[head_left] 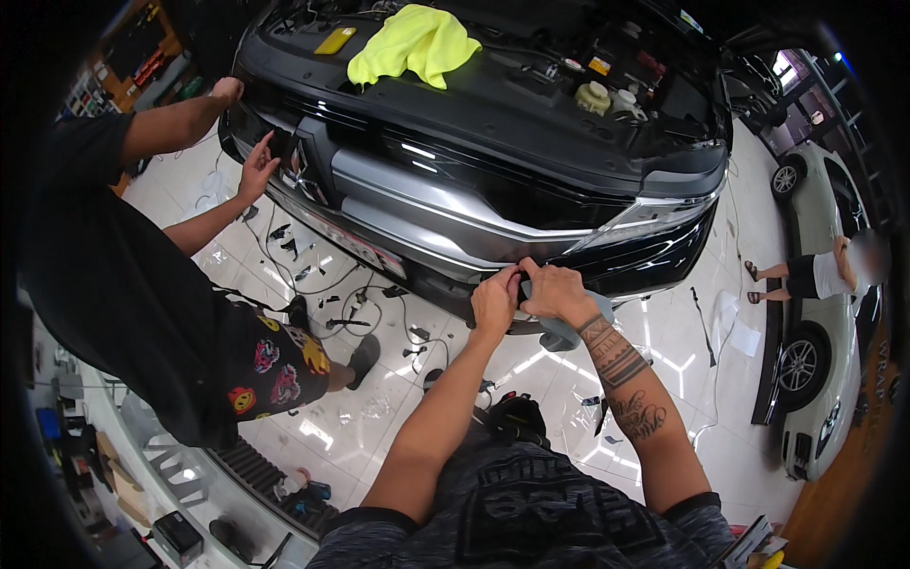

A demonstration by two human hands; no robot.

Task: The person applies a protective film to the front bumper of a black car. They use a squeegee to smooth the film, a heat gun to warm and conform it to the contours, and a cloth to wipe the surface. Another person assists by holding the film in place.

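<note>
My left hand [495,302] and my right hand [557,292] meet at the lower front of a black car [607,261], below the silver grille trim [417,201]. Both have their fingers bent and pinched close together at the bumper's edge. Whatever lies between the fingertips is too small or dark to make out. A grey-blue cloth [575,329] hangs just under my right hand; whether its lower fingers hold it is hidden. The headlight [654,218] sits above and to the right of my hands.
At left, a co-worker's hands [256,171] are at the grille. A yellow-green cloth [414,45] lies over the exposed engine bay. Cables [403,318] and dark scraps litter the glossy floor. A person [825,270] stands beside a white car [806,417] at right.
</note>
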